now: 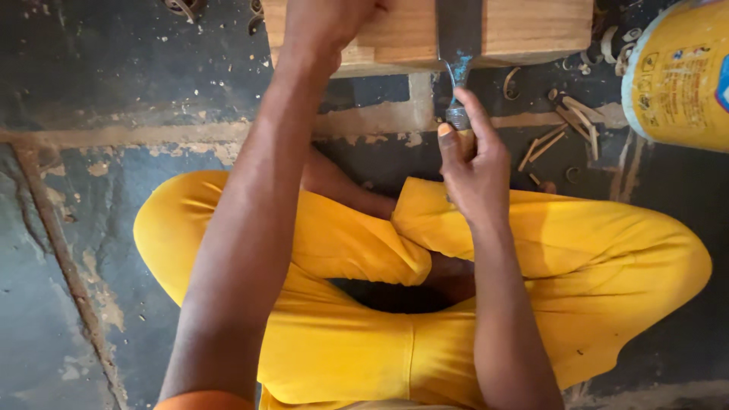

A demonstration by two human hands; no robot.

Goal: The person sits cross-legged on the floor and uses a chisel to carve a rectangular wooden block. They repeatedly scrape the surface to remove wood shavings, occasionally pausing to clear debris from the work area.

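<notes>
A wooden block (425,34) is lying on the dark, worn floor (114,91) in front of crossed legs in yellow trousers (349,250), and it is being worked with a chisel (458,53). The left hand (326,23) is pressed down on the top of the block, its fingers cut off by the upper edge of the view, so their spread cannot be told. The right hand (474,171) is closed around the chisel's wooden handle, with the thumb laid along it and the flat blade resting against the block's near face. Wood shavings (566,125) are scattered on the floor just beside the block, so some wood is judged to be already removed. A groove or recess may be started where the blade sits, though its depth cannot be made out, and most of the block looks uncut. A yellow bucket (680,72) is standing at the right.
</notes>
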